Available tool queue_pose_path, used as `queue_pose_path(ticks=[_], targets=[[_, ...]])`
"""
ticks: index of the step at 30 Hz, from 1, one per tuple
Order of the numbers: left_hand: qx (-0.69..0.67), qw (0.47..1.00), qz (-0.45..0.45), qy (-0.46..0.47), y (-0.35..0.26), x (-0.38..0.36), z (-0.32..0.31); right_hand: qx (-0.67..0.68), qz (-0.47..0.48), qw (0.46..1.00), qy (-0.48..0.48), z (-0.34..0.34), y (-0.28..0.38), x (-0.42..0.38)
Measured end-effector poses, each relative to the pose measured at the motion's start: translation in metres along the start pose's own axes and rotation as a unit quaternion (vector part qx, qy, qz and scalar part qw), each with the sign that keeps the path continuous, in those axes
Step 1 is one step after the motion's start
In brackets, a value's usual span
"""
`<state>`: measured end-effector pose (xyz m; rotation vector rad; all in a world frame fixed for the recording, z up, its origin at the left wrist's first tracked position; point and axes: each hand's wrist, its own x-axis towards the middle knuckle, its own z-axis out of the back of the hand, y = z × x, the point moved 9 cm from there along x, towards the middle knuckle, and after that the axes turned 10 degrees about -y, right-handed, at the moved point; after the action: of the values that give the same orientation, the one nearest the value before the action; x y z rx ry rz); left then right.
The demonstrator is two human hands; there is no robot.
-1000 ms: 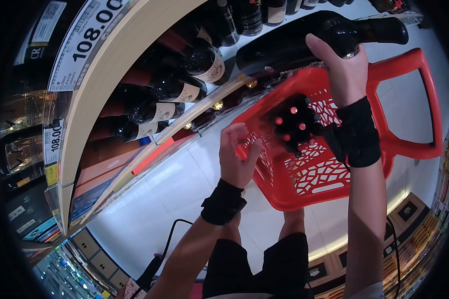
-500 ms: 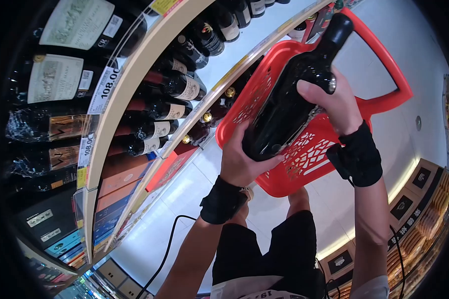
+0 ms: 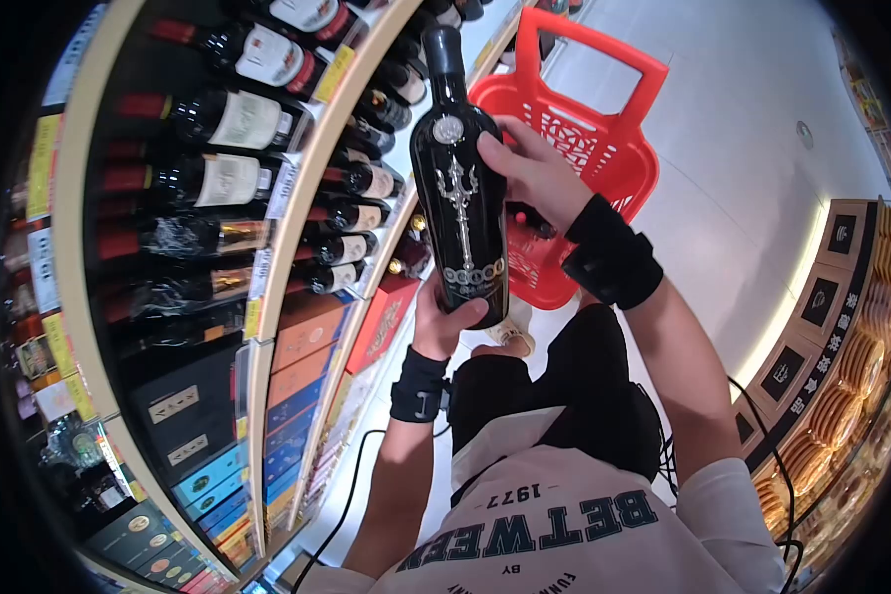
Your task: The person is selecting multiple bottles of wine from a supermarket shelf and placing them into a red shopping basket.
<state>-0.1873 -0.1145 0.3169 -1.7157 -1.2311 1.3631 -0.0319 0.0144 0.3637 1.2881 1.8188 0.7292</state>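
A dark wine bottle (image 3: 457, 223) stands nearly upright in front of me, tilted slightly, its silver trident design and round emblem facing my view. My left hand (image 3: 440, 322) cups its base, with the thumb across the lower front. Around the shoulder on the right side my right hand (image 3: 543, 170) is closed, its thumb lying near the emblem. Behind the bottle is a red shopping basket (image 3: 636, 188) with its handle raised. Part of a dark bottle (image 3: 533, 224) shows inside it, mostly hidden by my right arm.
On the left, curved shelves hold many wine bottles (image 3: 238, 119) lying on their sides, with price tags (image 3: 285, 183) along the edges. Boxed goods (image 3: 302, 337) fill the lower shelf. A lit display counter (image 3: 812, 327) stands at right. A black cable (image 3: 351, 485) hangs beside my left arm.
The bottle has moved left, away from over the basket, and turned so its silver design faces me. Both hands still grip it. My view has shifted toward the shelves.
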Motion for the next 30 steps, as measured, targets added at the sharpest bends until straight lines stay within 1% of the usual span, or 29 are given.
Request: queue_pose_path(ticks=[3, 4, 5, 7, 8, 9, 15, 18, 21, 24, 26, 27, 30], targets=[[0.024, 1.000, -0.012, -0.013, -0.021, -0.028, -0.010, 0.012, 0.026, 0.999, -0.018, -0.010, 0.014, -0.018], [0.039, 0.999, -0.030, -0.018, -0.027, -0.032, -0.013, 0.008, 0.019, 1.000, -0.022, -0.010, 0.015, -0.023], [0.041, 0.999, -0.024, -0.013, -0.024, -0.033, -0.016, -0.002, 0.013, 1.000, -0.026, -0.007, 0.015, -0.025], [0.033, 0.999, -0.015, 0.007, -0.044, -0.046, -0.034, -0.019, 0.008, 0.999, -0.036, -0.015, 0.036, -0.042], [0.033, 0.999, -0.015, 0.010, -0.050, -0.053, -0.040, -0.045, 0.004, 0.998, -0.035, -0.012, 0.037, -0.045], [0.032, 0.999, -0.015, 0.012, -0.053, -0.056, -0.045, -0.038, 0.000, 0.999, -0.032, -0.011, 0.039, -0.049], [0.045, 0.999, -0.016, 0.004, -0.060, -0.050, -0.062, -0.007, -0.013, 1.000, -0.023, -0.004, 0.056, -0.042], [0.061, 0.998, -0.013, -0.004, -0.059, -0.051, -0.060, -0.057, 0.017, 0.998, -0.008, -0.003, 0.055, -0.034], [-0.028, 0.999, 0.023, -0.024, -0.064, -0.042, -0.080, -0.032, 0.009, 0.999, 0.011, -0.003, 0.078, -0.028], [-0.016, 0.999, 0.015, -0.025, -0.069, -0.035, -0.092, -0.054, 0.009, 0.998, 0.018, 0.007, 0.077, -0.015], [-0.009, 1.000, 0.008, -0.019, -0.068, -0.034, -0.093, -0.041, -0.003, 0.999, 0.006, 0.006, 0.079, -0.016], [-0.019, 1.000, 0.014, -0.012, -0.064, -0.032, -0.091, -0.035, -0.008, 0.999, 0.000, 0.007, 0.081, -0.015], [-0.049, 0.999, 0.024, 0.004, -0.054, -0.029, -0.097, -0.059, 0.001, 0.998, 0.025, 0.012, 0.088, -0.004]])
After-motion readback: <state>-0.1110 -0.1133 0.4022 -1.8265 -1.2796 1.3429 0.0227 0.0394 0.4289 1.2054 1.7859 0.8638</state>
